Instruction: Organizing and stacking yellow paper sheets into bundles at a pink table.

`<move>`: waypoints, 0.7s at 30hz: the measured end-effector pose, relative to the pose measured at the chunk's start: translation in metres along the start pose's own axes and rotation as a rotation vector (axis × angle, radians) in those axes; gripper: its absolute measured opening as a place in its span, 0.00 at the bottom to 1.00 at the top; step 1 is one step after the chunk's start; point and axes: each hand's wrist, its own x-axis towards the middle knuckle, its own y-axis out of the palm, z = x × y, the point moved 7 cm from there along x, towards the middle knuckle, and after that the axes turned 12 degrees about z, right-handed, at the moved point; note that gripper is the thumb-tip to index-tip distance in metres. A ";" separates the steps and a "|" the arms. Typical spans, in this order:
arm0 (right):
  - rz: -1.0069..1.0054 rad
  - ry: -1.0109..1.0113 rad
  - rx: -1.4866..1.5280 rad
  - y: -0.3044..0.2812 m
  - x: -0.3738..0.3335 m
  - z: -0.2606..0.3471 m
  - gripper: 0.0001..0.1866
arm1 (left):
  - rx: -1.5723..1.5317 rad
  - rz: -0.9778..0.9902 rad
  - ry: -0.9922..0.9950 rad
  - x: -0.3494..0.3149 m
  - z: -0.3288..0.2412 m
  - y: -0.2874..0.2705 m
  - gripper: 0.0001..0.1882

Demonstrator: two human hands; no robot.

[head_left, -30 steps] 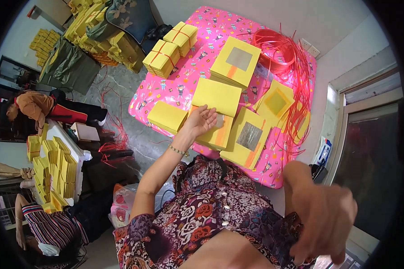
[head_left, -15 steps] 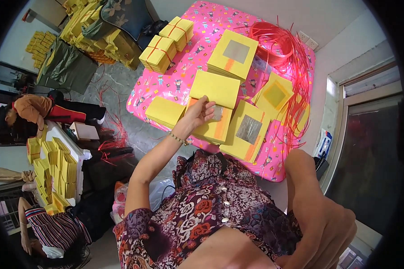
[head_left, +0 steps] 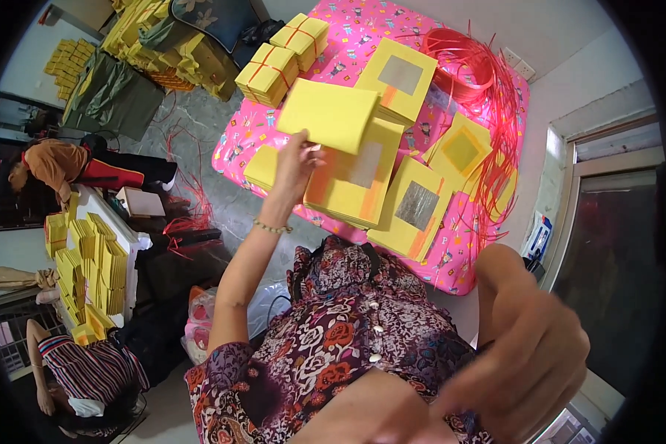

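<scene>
With its lower edge pinched in my left hand (head_left: 301,164), a folded yellow paper sheet (head_left: 329,115) is raised over a stack of yellow paper (head_left: 383,159) that bears a grey square and an orange stripe. Left of that stack lies a pile of folded yellow paper (head_left: 262,168), partly behind my left hand. On its right is another stack of yellow paper (head_left: 436,196) with a darker silver square. My right hand (head_left: 529,362) hangs at the lower right, close to the camera and away from the paper. Its fingers are bent and smeared by motion.
The table (head_left: 237,140) has a pink patterned cover. Red strips (head_left: 473,74) lie coiled along its right side. Tied yellow bundles (head_left: 268,74) stand at the far left. Two people work at a white table (head_left: 103,214) on the left. A window (head_left: 607,251) is on the right.
My left hand has moved left and lifted the folded yellow sheet, uncovering more of the stack beneath. My right hand has shifted slightly and its fingers are more blurred.
</scene>
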 end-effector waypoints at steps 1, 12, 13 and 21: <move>-0.136 0.052 -0.284 0.000 0.003 -0.012 0.19 | 0.042 -0.056 0.088 -0.010 -0.015 -0.021 0.13; 0.329 0.490 -0.530 0.008 0.006 -0.020 0.09 | 0.116 -0.268 0.173 -0.027 -0.011 -0.168 0.09; 0.363 0.458 -0.531 0.009 0.004 -0.020 0.09 | 0.112 -0.243 0.164 -0.024 -0.006 -0.172 0.09; 0.326 0.663 -0.473 0.017 -0.098 -0.078 0.07 | 0.398 -0.336 0.090 -0.021 0.039 -0.209 0.17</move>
